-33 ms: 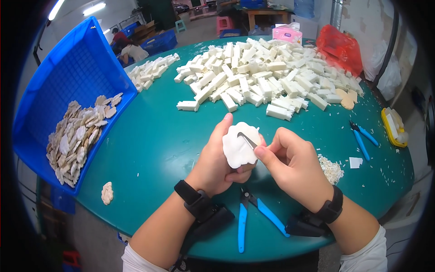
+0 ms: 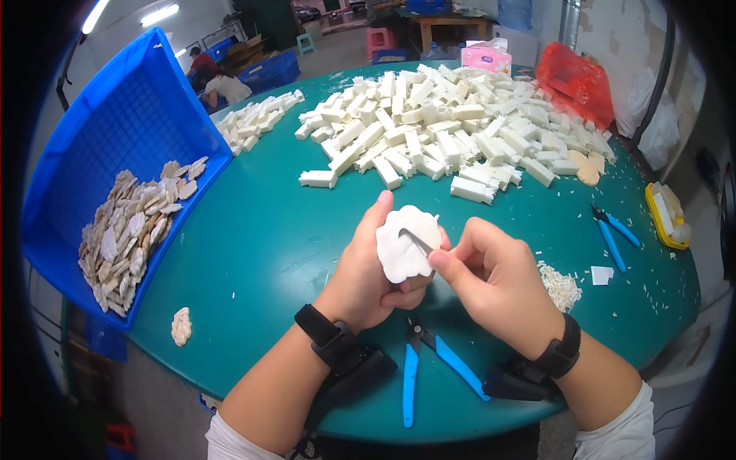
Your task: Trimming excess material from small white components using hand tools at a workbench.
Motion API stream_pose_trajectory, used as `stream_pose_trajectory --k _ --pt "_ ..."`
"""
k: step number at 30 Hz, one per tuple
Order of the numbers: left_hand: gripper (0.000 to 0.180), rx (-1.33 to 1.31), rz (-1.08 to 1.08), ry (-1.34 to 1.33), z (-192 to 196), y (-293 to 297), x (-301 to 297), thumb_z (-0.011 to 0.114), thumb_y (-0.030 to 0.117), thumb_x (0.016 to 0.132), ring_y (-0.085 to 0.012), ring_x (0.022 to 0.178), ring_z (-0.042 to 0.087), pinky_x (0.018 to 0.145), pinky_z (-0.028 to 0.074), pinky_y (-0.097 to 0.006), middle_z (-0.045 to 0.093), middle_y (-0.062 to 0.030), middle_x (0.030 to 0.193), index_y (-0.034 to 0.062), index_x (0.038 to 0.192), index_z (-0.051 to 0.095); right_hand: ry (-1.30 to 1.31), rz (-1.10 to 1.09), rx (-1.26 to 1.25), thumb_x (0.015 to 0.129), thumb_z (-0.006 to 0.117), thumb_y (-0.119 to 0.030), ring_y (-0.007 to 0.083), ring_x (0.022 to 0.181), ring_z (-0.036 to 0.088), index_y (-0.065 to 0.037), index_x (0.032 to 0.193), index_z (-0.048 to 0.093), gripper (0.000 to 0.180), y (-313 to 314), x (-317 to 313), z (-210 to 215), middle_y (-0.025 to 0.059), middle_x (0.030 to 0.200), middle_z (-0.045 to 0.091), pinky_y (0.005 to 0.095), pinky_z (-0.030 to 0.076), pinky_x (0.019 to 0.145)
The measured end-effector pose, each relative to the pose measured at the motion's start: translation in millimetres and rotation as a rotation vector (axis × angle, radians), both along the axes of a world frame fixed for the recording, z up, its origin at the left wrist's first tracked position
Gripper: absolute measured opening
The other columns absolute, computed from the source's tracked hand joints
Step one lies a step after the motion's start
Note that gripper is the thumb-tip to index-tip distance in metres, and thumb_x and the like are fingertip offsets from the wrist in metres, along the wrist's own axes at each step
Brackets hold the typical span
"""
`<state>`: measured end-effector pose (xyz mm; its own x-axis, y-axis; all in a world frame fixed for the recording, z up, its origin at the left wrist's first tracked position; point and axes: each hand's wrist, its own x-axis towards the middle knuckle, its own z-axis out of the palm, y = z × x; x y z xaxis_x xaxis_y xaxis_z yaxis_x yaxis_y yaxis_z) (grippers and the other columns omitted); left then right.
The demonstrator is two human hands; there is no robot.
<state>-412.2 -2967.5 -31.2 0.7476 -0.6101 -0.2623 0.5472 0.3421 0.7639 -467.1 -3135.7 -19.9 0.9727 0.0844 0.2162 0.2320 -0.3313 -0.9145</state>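
No text can be made out, the pink package showing too small to read.

- Left hand: thumb extended upward, fingers curled in a holding grip.
- Right hand: thumb and bent index finger pinched together.
- Left forearm, right forearm: converging from the lower edge.
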Motion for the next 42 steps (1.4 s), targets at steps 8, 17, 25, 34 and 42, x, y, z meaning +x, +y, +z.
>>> stream_pose_trajectory --k 8,17,25,34,42 --pt "0.075 -0.159 -0.158 0.109 -5 8 9 0.021 0.065 0.100 -0.0064 0.037 0.027 0.035 0.019 -0.020 0.045 0.0024 0.055 0.0025 0.099 0.062 -0.008 0.020 0.111 0.095 0.067 -0.014 0.0080 0.057 0.054 0.000 0.086 0.051 0.023 3 0 -7 0.0076 0.067 0.062 0.0267 0.041 0.050" --pt "0.076 -0.164 -0.323 0.333 -10 16 15 0.021 0.061 0.102 -0.0071 0.030 0.030 0.033 0.024 -0.022 0.041 0.0029 0.053 -0.0048 0.104 0.059 0.066 -0.067 0.339 0.096 0.069 -0.030 0.0008 0.060 0.044 0.001 0.117 0.049 0.042 1 3 -2 0.0000 0.072 0.060 0.0196 0.032 0.051" --pt "0.073 -0.280 -0.319 0.317 -14 20 15 0.022 0.057 0.103 -0.0071 0.029 0.030 0.032 0.025 -0.024 0.040 0.0035 0.053 -0.0068 0.108 0.057 -0.017 -0.071 0.280 0.098 0.063 -0.021 0.0008 0.060 0.044 0.002 0.104 0.060 0.024 5 4 -11 -0.0017 0.070 0.059 0.0207 0.034 0.051" --pt "0.067 -0.274 -0.197 0.383 -7 13 11 0.029 0.051 0.104 -0.0073 0.026 0.031 0.027 0.020 -0.024 0.037 0.0041 0.047 -0.0087 0.098 0.060 -0.076 -0.057 0.220 0.100 0.058 -0.020 0.0088 0.062 0.052 0.002 0.094 0.061 0.023 5 3 -7 0.0077 0.071 0.061 0.0272 0.042 0.056" --pt "0.063 -0.286 -0.205 0.255 -8 13 11 0.020 0.052 0.104 -0.0094 0.036 0.033 0.038 0.030 -0.025 0.049 -0.0008 0.062 0.0025 0.111 0.059 -0.220 -0.035 -0.034 0.097 0.062 -0.015 0.0133 0.069 0.056 0.001 0.093 0.062 0.017 -3 6 -4 0.0085 0.084 0.063 0.0269 0.043 0.060"
